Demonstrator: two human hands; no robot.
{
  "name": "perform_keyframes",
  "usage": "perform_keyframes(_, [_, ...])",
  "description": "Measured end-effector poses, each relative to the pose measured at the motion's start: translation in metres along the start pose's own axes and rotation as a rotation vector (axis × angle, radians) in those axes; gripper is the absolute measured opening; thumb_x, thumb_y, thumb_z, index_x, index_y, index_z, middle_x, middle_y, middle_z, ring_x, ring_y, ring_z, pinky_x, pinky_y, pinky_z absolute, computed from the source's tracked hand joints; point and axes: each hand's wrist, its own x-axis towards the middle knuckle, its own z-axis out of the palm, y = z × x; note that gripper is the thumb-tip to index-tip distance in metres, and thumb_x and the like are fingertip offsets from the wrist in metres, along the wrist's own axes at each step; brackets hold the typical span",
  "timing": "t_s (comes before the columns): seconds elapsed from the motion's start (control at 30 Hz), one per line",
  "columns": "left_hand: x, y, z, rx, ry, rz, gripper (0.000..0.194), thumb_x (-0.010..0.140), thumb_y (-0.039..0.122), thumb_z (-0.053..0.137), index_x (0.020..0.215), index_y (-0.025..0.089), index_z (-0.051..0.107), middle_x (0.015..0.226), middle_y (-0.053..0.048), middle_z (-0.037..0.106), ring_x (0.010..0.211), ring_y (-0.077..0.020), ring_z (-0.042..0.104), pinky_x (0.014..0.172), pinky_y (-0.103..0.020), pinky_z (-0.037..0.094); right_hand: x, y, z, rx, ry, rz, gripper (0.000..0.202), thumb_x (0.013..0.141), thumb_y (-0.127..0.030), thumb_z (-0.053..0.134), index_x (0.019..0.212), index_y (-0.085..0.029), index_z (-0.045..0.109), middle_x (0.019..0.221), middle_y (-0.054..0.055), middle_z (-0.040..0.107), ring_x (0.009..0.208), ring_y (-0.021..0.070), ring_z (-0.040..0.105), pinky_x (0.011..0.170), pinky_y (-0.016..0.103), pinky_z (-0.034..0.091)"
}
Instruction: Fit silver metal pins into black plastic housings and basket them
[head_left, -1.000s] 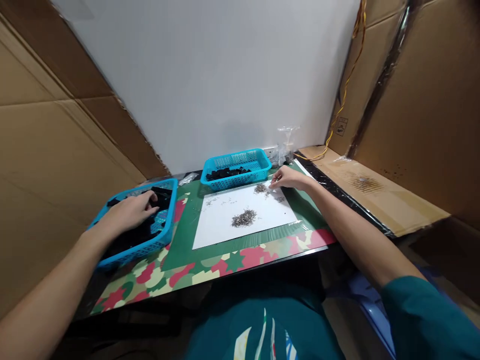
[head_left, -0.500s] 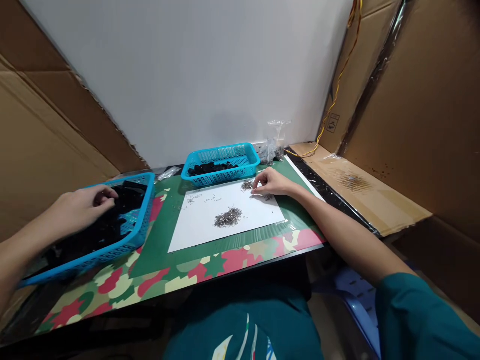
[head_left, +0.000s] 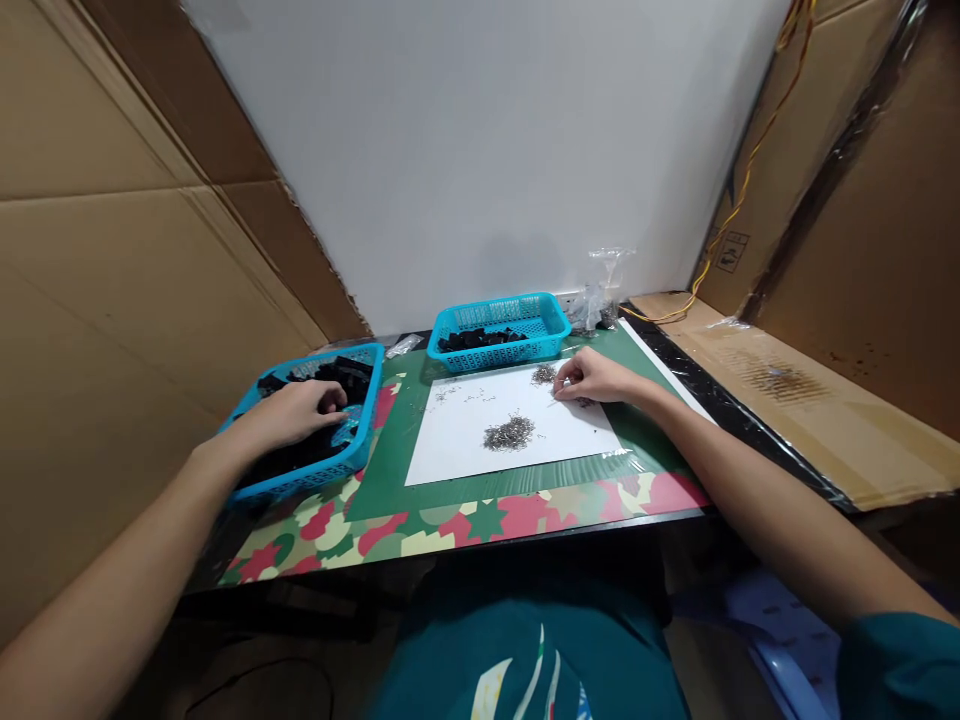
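Note:
My left hand (head_left: 301,410) is over the left blue basket (head_left: 367,425), which holds black pieces (head_left: 352,375). Its thumb and forefinger are bent with a gap between them, and nothing shows in that gap. On the white sheet of paper (head_left: 450,450), my right hand (head_left: 592,378) has its fingertips pinched together at the paper's right side. What they hold, if anything, is too small to make out. Just left of these fingertips lies a small pile of tiny metal parts (head_left: 544,374). A larger pile of metal pieces (head_left: 510,433) sits nearer the middle.
Behind the paper stands a second blue basket (head_left: 499,355) with black pieces. Clear plastic bags (head_left: 596,308) are at the back right. A green mat (head_left: 375,490) covers the table. Cardboard walls (head_left: 112,300) rise on both sides, and a yellow cord (head_left: 739,200) hangs at right.
The view has swung left, so the table sits further right in the picture. My left hand has shifted toward the near right part of its basket. My right hand stays by the small pile.

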Motion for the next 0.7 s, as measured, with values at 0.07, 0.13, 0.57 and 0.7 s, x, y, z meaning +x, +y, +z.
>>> perform_keyframes(0.07, [-0.001,-0.001,0.002,0.009,-0.040,0.019,0.047,0.086,0.066,0.061,0.088,0.021,0.073,0.097,-0.008,0.080,0.084,-0.0260,0.066,0.071,-0.032,0.044,-0.003,-0.001,0.001,0.030,-0.019,0.024,0.022,0.075,-0.032,0.077,0.083,-0.012,0.082,0.061,0.002,0.063,0.056,0.0142,0.052,0.055,0.028,0.035])
perform_keyframes(0.13, [-0.002,-0.004,0.004,0.006,-0.051,0.054,0.042,0.086,0.062,0.060,0.085,0.022,0.073,0.098,-0.009,0.080,0.086,-0.0276,0.068,0.073,-0.034,0.045,-0.005,-0.002,0.001,0.061,-0.034,0.038,0.023,0.075,-0.032,0.076,0.084,-0.012,0.081,0.063,0.003,0.065,0.056,0.0152,0.055,0.055,0.029,0.037])
perform_keyframes(0.57, [-0.022,-0.003,-0.015,-0.105,0.058,0.042,0.026,0.081,0.046,0.055,0.083,0.024,0.069,0.093,-0.010,0.077,0.089,-0.0284,0.067,0.078,-0.034,0.050,-0.005,-0.003,0.011,0.045,-0.075,0.017,0.026,0.074,-0.042,0.078,0.078,-0.016,0.077,0.064,0.004,0.062,0.056,0.0146,0.049,0.054,0.031,0.034])
perform_keyframes(0.7, [-0.032,0.002,-0.023,-0.135,0.104,0.001,0.030,0.083,0.044,0.052,0.086,0.022,0.072,0.103,-0.014,0.078,0.097,-0.0314,0.069,0.087,-0.037,0.051,-0.007,0.003,0.013,0.109,-0.069,0.006,0.029,0.074,-0.046,0.081,0.079,-0.018,0.076,0.063,0.003,0.062,0.055,0.0152,0.049,0.052,0.031,0.034])
